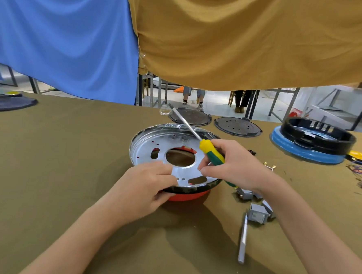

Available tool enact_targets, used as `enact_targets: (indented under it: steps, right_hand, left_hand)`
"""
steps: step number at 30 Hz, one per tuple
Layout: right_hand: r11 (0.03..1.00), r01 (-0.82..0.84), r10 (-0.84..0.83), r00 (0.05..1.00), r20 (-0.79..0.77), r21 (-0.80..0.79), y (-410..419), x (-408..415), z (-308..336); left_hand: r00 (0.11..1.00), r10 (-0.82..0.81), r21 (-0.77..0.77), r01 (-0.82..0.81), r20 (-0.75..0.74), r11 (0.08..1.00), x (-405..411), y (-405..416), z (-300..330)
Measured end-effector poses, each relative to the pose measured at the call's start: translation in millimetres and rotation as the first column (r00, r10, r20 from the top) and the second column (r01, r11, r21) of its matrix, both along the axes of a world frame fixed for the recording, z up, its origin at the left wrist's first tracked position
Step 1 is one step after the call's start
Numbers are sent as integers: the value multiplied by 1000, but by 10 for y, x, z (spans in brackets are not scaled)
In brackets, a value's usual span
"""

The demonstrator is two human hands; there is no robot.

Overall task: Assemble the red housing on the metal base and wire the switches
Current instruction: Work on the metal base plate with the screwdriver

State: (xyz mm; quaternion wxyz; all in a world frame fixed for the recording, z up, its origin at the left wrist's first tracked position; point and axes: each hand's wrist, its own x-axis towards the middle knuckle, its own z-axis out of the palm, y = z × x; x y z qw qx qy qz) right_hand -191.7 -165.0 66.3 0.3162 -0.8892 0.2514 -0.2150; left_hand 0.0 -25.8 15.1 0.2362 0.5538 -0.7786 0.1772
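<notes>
Left hand (149,188) grips the near rim of the metal base (174,155), which sits atop the red housing (188,196) at mid-table (57,161). Right hand (233,163) holds a yellow-green screwdriver (209,151), shaft angled up and away, tip over the far rim. Grey switches (256,212) lie just right of the housing, near a metal rod (243,240). Far right: a black ring on a blue housing (306,151).

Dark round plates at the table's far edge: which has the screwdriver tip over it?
The left dark round plate; the right plate lies clear of the tip.
</notes>
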Motion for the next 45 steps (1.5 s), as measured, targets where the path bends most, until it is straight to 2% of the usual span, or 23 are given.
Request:
enact_targets:
  steps: [3, 5, 6, 7, 8, 9, 10, 11, 12, 15, 18, 24, 28, 32, 35, 45]
  right_hand:
    - [1000, 1, -1, 998, 56, 1, 16, -16, -23]
    - [1000, -19, 20, 998, 63, -15, 22, -15, -47]
    - [999, -28, 29, 998, 60, -26, 28, -15, -58]
    - [999, -31, 33, 998, 57, -38, 31, -13, -67]
    - [998, -29, 32, 998, 60, -50, 32, -13, -74]
    - [998, -25, 29, 997, 66, -58, 33, -10, -76]
    - [998, -24, 28, 997, 70, -63, 37, -6, -76]
    - [997, -25, 30, 997, 71, -70, 43, -3, -75]
    - [997, -29, 34, 997, 71, -77, 49, -3, -73]
    - [998, -33, 38, 996, 85, -59, 67, -24, -81]
    - [999, -32, 33, 994, 106, -18, 82, -50, -66]
    - [999, -36, 36, 986, 160, -3, 144, -43, 8]
    - [1000, 7, -7, 992, 128, 0, 174, -3, -7]
    - [997, 57, -53, 997, 52, -60, 172, 24, 0]
    - [991, 97, -96, 995, 15, -93, 159, 31, 14]
    - [983, 162, -168, 984, -62, -90, 138, 83, 30]
  left_hand:
    - [996, 0, -25, -2, -94, 1000, 17, 23, -2]
    - [947, 102, -127, -146, -304, 981, 25, 20, -1]
    - [865, 182, -161, -286, -467, 944, 53, 4, 12]
    - [716, 279, -101, -438, -640, 893, 106, -20, 21]
    - [506, 371, 73, -514, -779, 854, 157, -36, 34]
    - [296, 435, 261, -481, -850, 837, 207, -62, 13]
    - [123, 456, 389, -359, -881, 848, 233, -94, -12]
    - [28, 439, 421, -233, -898, 877, 243, -123, -49]
    - [21, 415, 403, -198, -910, 894, 215, -138, -80]
    - [154, 264, 205, -318, -952, 926, 129, -196, -84]
    - [284, 63, -37, -334, -957, 942, 86, -197, -66]
    - [333, -100, -217, -337, -938, 916, -41, -265, -24]
    - [330, -105, -224, -346, -938, 911, -124, -337, -7]
    - [303, -88, -190, -326, -949, 926, -156, -357, -42]
    - [314, -91, -193, -312, -945, 930, -171, -348, -47]
    - [280, -134, -211, -266, -951, 940, -205, -325, -29]
